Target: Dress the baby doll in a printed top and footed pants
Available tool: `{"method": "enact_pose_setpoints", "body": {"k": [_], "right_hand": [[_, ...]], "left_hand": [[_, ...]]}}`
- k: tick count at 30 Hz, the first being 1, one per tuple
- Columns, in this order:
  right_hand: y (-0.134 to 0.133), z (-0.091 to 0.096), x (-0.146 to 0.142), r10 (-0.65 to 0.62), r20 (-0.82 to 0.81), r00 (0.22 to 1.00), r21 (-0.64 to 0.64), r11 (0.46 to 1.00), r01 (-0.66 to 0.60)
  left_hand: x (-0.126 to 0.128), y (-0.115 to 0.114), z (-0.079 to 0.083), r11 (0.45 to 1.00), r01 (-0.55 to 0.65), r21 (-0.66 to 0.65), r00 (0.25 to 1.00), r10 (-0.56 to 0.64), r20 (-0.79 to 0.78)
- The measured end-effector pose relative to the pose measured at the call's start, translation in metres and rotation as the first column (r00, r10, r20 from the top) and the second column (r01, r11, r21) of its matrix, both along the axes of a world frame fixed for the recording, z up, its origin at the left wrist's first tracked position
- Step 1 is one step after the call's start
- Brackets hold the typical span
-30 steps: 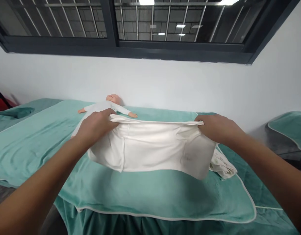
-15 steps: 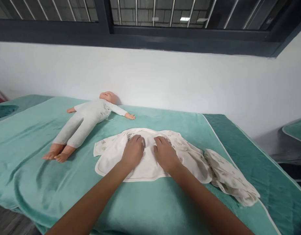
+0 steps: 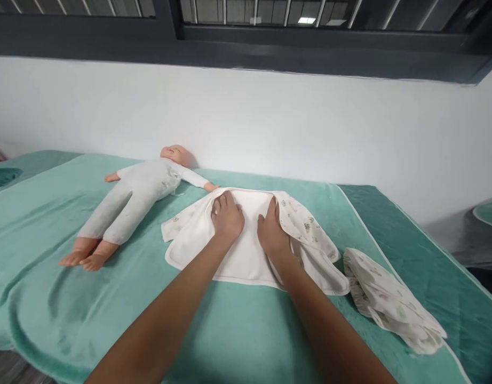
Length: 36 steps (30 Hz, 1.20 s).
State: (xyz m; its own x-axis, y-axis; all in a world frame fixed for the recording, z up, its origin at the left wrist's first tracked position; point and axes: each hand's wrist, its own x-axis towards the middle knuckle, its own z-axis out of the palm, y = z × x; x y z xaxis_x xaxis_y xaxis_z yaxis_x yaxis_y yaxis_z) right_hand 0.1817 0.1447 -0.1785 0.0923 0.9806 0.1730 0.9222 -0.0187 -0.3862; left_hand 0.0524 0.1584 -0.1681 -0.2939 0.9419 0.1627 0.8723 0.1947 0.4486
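A white baby shirt (image 3: 246, 261) with small printed motifs lies spread open, inside facing up, on the green velvety cover. My left hand (image 3: 229, 216) is closed with curled fingers on its left front panel, near the neckline. At the neckline's other side, my right hand (image 3: 273, 229) grips the edge of the right front panel, fingers pointing away from me. Beyond the shirt's left sleeve lies a baby doll (image 3: 144, 186) in a white bodysuit, on its back with arms spread. One doll hand reaches close to the shirt's top edge.
Another folded printed garment (image 3: 394, 298) lies to the right of the shirt. The green cover (image 3: 246, 330) runs back to a white wall (image 3: 270, 128) under a dark-framed window (image 3: 246, 50) with bars. A darker green cover (image 3: 422, 256) shows on the right.
Both hands have moved away from me, carrying the shirt's neckline up toward the wall and nearer the doll's hand. The right panel is now folded outward more. The view has tilted slightly.
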Motion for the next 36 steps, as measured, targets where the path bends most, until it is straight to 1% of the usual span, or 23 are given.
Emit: {"method": "enact_pose_setpoints", "body": {"k": [3,5,9,11,13,17,21,25,30,36], "right_hand": [[0.016,-0.003,0.013,-0.029,0.011,1.0,-0.025,0.999,0.03],[0.024,-0.008,0.019,-0.041,0.028,0.999,-0.037,0.998,0.042],[0.036,-0.014,0.018,-0.04,0.041,0.998,-0.112,0.993,0.045],[0.04,-0.013,0.016,-0.04,0.033,0.999,-0.162,0.986,0.045],[0.044,-0.01,0.014,-0.041,0.02,0.999,-0.193,0.98,0.044],[0.051,-0.007,0.016,-0.035,0.017,0.999,-0.196,0.98,0.038],[0.055,-0.009,0.02,-0.007,0.03,1.0,-0.225,0.974,0.013],[0.052,-0.01,0.015,0.011,0.06,0.998,-0.196,0.981,0.001],[0.041,-0.01,0.003,0.044,0.097,0.994,-0.147,0.989,-0.029],[0.025,-0.012,0.002,0.117,0.086,0.989,-0.158,0.982,-0.103]], "left_hand": [[-0.002,0.015,-0.01,0.995,0.097,-0.021,0.991,-0.099,-0.085],[-0.005,0.022,-0.017,0.99,0.133,-0.038,0.983,-0.136,-0.123],[-0.01,0.029,-0.025,0.982,0.171,-0.08,0.978,-0.179,-0.106],[-0.012,0.031,-0.027,0.978,0.182,-0.1,0.977,-0.191,-0.089],[-0.014,0.033,-0.029,0.98,0.176,-0.093,0.98,-0.183,-0.083],[-0.019,0.043,-0.037,0.979,0.195,-0.054,0.976,-0.199,-0.087],[-0.02,0.052,-0.045,0.974,0.219,-0.066,0.966,-0.226,-0.125],[-0.015,0.047,-0.042,0.973,0.211,-0.09,0.966,-0.222,-0.134],[-0.007,0.03,-0.035,0.983,0.151,-0.1,0.979,-0.163,-0.123],[-0.003,0.01,-0.035,0.985,0.134,-0.112,0.979,-0.149,-0.14]]}}
